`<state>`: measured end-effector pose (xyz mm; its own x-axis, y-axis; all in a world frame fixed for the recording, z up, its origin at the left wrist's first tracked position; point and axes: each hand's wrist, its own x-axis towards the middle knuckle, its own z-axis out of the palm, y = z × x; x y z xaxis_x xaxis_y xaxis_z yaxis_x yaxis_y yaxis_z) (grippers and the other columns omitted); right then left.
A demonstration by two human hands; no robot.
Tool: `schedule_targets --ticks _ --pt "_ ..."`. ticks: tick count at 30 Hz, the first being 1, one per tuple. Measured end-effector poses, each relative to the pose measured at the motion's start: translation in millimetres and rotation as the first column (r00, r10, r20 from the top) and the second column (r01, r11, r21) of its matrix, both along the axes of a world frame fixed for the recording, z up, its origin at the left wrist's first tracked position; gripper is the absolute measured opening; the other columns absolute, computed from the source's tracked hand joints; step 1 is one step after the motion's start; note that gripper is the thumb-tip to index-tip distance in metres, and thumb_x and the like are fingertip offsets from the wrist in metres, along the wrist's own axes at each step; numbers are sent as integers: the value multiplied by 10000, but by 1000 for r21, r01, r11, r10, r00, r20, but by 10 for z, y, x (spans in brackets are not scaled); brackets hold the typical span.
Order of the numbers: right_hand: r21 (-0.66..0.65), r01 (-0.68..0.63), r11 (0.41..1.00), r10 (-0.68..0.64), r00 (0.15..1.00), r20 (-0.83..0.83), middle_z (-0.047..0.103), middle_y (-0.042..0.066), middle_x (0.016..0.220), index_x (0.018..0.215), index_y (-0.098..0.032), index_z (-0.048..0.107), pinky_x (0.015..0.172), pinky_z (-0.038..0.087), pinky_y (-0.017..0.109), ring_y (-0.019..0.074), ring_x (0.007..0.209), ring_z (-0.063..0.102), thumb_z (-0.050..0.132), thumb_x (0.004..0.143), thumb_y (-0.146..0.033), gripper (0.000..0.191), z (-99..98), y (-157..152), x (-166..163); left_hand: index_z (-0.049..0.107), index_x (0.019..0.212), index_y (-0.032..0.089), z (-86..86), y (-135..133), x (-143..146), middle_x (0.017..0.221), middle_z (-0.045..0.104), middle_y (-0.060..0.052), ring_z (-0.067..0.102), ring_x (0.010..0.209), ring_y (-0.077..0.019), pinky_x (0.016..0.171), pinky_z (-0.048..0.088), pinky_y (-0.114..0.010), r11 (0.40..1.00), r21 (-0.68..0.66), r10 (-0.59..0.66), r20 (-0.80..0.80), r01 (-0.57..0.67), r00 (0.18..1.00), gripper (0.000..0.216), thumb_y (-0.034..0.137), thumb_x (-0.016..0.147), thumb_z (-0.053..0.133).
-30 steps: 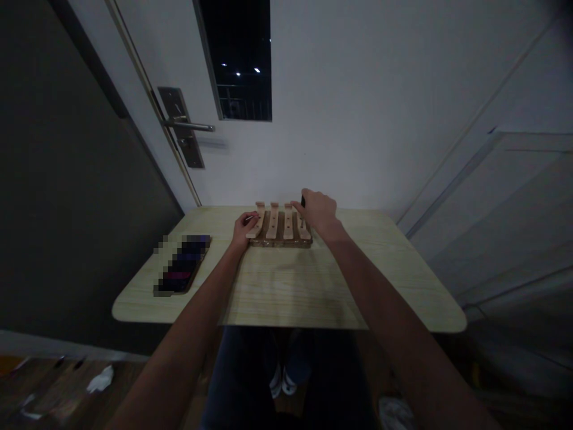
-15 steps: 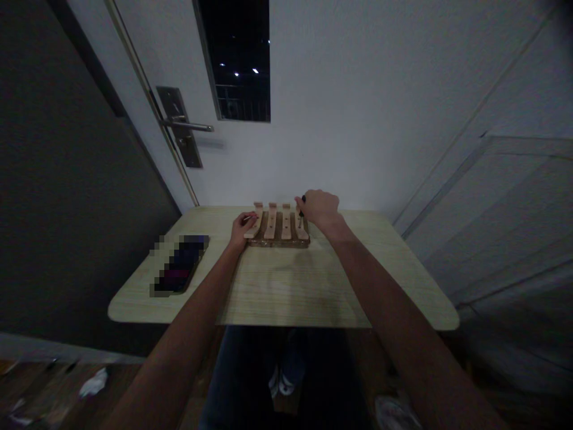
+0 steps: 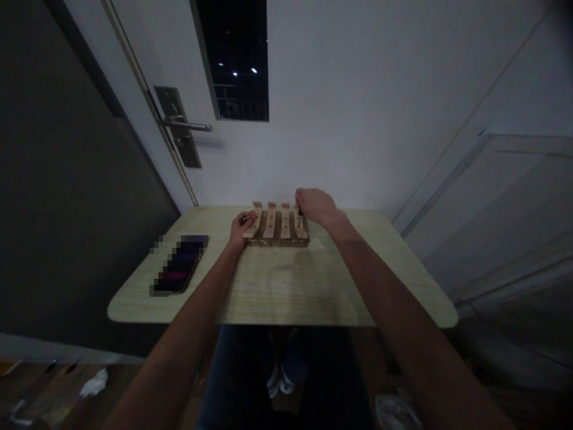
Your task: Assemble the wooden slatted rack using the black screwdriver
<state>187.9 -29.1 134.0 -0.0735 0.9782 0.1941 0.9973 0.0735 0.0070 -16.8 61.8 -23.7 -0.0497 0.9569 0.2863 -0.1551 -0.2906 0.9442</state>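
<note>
A dark brown board (image 3: 278, 242) lies flat near the far side of the table, with several pale wooden hook pieces (image 3: 271, 222) standing side by side across it. Small dark holes or screw heads dot these pieces. My right hand (image 3: 316, 205) is closed round the dark handle of a screwdriver (image 3: 300, 216), whose shaft points down at the rightmost hook piece. Most of the handle is hidden in my fingers. At the board's left end my left hand (image 3: 242, 226) is closed, its fingers against the leftmost hook piece; a small thin light thing shows at its fingertips.
A phone (image 3: 183, 263), partly blurred out, lies on the left of the light wooden table (image 3: 286, 286). Right behind the table rises a white door (image 3: 358, 119) with a metal handle (image 3: 192, 126). My legs are under the front edge.
My right hand has turned over the screwdriver, and its handle is now more covered. The left hand stays at the board's left end. The view has shifted very slightly.
</note>
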Motion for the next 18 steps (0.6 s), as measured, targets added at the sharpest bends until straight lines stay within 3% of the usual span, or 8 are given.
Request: schedule_targets --ticks 3,9,14,18 --pt "23 15 1000 -15 1000 6 693 143 1053 1053 -163 640 741 470 314 247 978 649 322 969 -304 358 -9 38 10 619 755 155 -4 2 -1 862 671 -60 590 809 -188 729 450 -301 1000 1 -2 4 2 1000 387 442 533 754" --pt "93 52 994 -57 997 49 690 145 1032 1183 -159 547 691 458 296 251 934 653 394 945 -430 392 -24 57 36 618 746 157 -7 17 4 887 678 -68 596 820 -190 752 455 -310 1000 -2 0 14 0 1000 379 435 528 755" --pt "53 76 996 -79 995 58 688 144 1043 1065 -183 622 724 466 321 259 969 650 322 959 -453 417 -36 34 1 624 748 158 -8 6 2 875 683 -63 595 808 -189 752 459 -313 1000 -3 1 15 -1 1000 377 435 530 758" --pt "-13 79 997 -79 997 -3 680 177 1064 1201 -134 523 743 482 358 278 976 653 344 945 -382 398 -17 -6 -31 626 757 160 -18 9 7 875 683 -61 596 803 -187 752 460 -316 1000 -5 5 22 -4 1000 379 439 534 756"
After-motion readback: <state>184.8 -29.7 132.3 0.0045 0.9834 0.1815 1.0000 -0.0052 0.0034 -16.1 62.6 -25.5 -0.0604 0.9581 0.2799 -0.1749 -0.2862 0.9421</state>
